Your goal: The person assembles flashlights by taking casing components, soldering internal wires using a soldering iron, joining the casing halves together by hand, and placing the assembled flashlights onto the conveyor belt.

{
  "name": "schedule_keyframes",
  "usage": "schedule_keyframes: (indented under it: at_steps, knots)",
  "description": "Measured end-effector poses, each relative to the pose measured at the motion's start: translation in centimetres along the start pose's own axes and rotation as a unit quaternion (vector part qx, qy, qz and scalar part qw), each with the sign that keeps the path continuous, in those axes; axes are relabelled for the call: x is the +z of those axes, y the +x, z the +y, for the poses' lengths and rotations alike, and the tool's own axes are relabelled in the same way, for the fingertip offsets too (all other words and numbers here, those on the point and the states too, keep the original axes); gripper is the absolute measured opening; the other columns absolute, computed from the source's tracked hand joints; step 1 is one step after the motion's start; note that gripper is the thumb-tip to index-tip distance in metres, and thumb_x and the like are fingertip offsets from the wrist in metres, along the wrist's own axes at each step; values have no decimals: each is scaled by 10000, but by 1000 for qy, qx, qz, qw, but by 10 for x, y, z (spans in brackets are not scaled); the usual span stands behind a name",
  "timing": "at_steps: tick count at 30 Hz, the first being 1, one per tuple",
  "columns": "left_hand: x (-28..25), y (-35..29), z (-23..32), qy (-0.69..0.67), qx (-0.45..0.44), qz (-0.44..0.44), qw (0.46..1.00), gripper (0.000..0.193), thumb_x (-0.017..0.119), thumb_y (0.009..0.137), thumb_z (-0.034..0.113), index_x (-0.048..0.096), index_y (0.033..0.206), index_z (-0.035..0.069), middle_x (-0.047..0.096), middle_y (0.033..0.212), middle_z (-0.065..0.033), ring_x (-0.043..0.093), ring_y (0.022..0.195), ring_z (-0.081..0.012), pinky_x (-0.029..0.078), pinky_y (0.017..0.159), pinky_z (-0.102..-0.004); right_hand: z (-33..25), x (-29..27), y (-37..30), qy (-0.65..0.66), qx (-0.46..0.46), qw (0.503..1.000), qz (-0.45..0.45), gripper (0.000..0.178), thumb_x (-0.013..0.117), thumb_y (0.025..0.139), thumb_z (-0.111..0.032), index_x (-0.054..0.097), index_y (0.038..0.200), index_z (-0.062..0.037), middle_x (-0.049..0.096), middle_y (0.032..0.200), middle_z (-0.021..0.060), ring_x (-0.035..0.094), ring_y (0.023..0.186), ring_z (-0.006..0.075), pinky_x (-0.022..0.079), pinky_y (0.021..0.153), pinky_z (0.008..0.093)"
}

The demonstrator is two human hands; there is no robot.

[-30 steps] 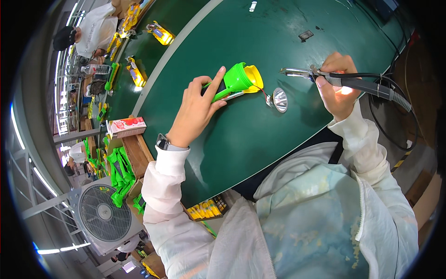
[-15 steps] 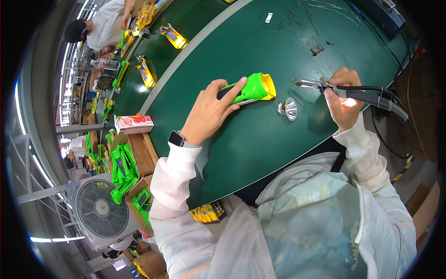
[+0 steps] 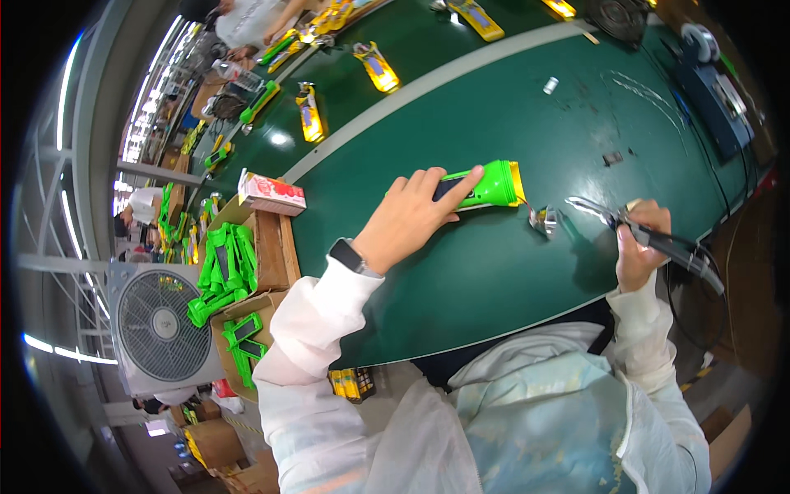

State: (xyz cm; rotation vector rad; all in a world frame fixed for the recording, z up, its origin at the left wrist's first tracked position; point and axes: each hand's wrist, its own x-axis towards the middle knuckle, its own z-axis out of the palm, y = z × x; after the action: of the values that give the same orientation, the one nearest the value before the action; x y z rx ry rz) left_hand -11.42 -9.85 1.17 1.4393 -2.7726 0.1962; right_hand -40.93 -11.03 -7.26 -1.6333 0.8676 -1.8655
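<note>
My left hand (image 3: 409, 216) is closed round a green flashlight body (image 3: 497, 183) with a yellow inner rim, held low over the green table. From its open end, thin wires run to a small silver reflector (image 3: 543, 221), which hangs or rests just beside the rim. My right hand (image 3: 640, 247) grips a hand tool (image 3: 683, 257) with a black handle and a slim metal tip. That tip points left toward the reflector and stays apart from it. The tool's exact kind does not show clearly.
At the left stand boxes of green plastic housings (image 3: 226, 259), a pink-and-white carton (image 3: 273, 193) and a fan (image 3: 164, 323). Beyond the pale divider (image 3: 461, 67) lie yellow flashlight parts (image 3: 377, 67). A blue machine (image 3: 714, 103) stands far right. Another person sits at the far left.
The view has swung, shifting the whole scene. The reflector has turned, its bowl no longer facing me. My right hand has tilted the tool, while my left keeps its hold on the flashlight body.
</note>
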Motion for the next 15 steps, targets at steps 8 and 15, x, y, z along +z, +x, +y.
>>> schedule_keyframes:
  at_steps: [8,15]
  knots:
    - [-108,-22,-96,-198,-250,-128,939,636,523,812,131,176,1345,113,413,1206,-161,453,1063,-271,359,890,-346,0,-4,4,-63,-17,998,4,202,579,720,-135,430,821,-43,398,683,53,374,625,148,323,600,279]
    - [-81,-90,-291,-133,-254,49,957,655,513,826,198,124,1348,118,334,1253,-265,351,1144,-392,268,967,-367,-2,-6,2,-148,3,988,54,184,549,739,-131,414,835,-51,381,748,59,379,714,162,331,669,279]
